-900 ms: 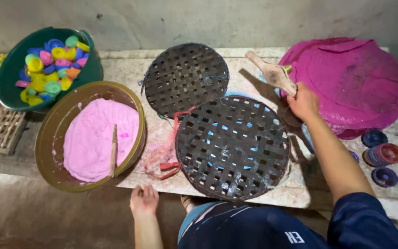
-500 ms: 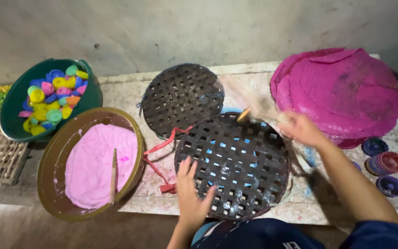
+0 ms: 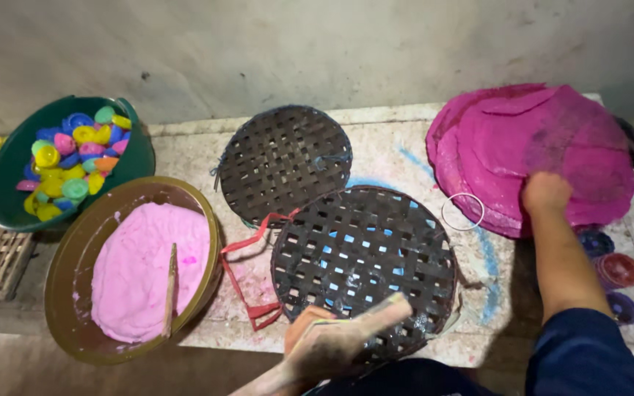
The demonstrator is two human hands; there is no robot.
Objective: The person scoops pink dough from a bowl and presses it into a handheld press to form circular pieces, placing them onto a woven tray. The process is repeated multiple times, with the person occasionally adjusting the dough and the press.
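Note:
My right hand (image 3: 547,192) is closed on the edge of a thin round pink sheet (image 3: 581,143), the top one of a stack of pink discs (image 3: 478,161) at the right of the stone slab. The sheet is blurred and partly lifted. My left hand (image 3: 324,348) hovers low over the near edge of a dark round woven tray (image 3: 365,257). It grips a pale flat brush (image 3: 383,312), also blurred. A second woven tray (image 3: 288,158) lies behind the first, partly under it.
A brown bowl (image 3: 64,257) of pale pink paste (image 3: 137,271) with a wooden stick (image 3: 171,290) sits at the left. Behind it is a green tub (image 3: 9,172) of coloured caps. A white ring (image 3: 462,212), red strap (image 3: 247,290) and small coloured lids (image 3: 618,270) lie about. A wall stands close behind.
The brush has passed from my right hand to my left, which has risen from the slab's front edge. My right hand has moved right onto the pink stack and taken the top sheet.

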